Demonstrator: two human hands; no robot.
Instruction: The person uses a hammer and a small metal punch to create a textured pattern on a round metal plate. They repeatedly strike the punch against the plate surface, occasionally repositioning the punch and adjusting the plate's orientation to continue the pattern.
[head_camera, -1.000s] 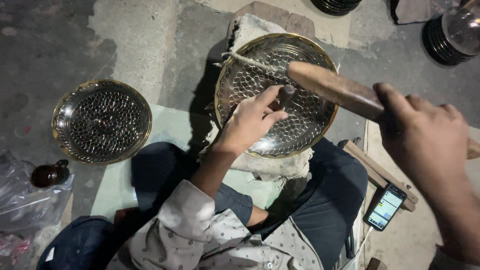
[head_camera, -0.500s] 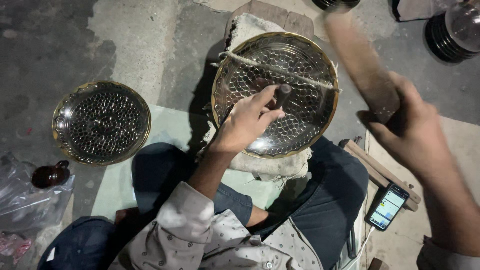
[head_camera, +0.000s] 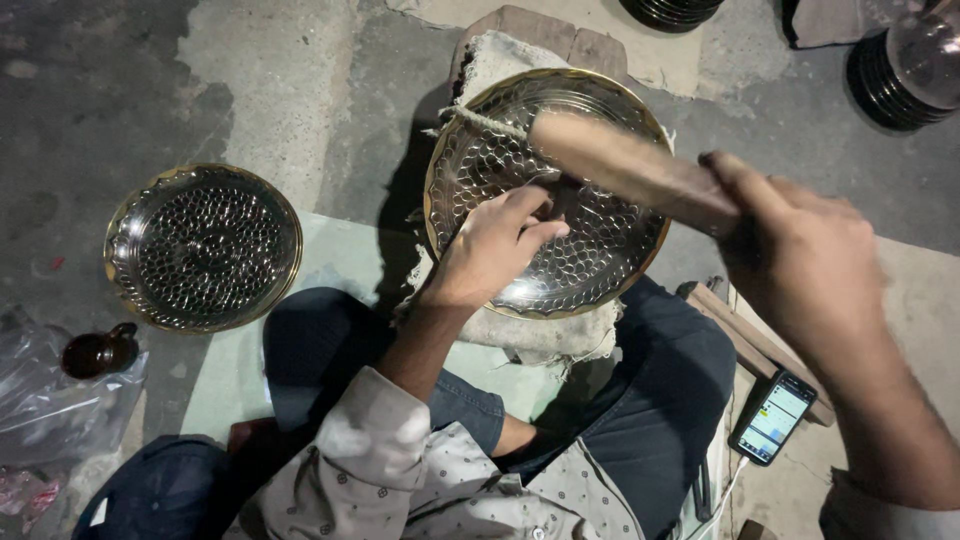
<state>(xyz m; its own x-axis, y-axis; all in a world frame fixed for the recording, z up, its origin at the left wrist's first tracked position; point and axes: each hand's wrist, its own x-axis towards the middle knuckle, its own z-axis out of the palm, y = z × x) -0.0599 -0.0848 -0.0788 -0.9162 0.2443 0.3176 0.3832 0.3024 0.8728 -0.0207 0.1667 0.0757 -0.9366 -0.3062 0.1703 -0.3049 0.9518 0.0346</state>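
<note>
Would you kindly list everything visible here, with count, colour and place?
hammered metal plate: one, silver with gold rim, on cloth pad at centre
second hammered plate: one, silver, on floor at left
wooden mallet: one, brown, over centre plate
punch: one, dark, upright on centre plate
cloth pad: one, beige, under centre plate
phone: one, lit screen, floor at right
small jar: one, brown, far left
plastic bag: one, clear, lower left
wooden sticks: brown, by phone
left hand: holds punch
right hand: grips mallet
</note>
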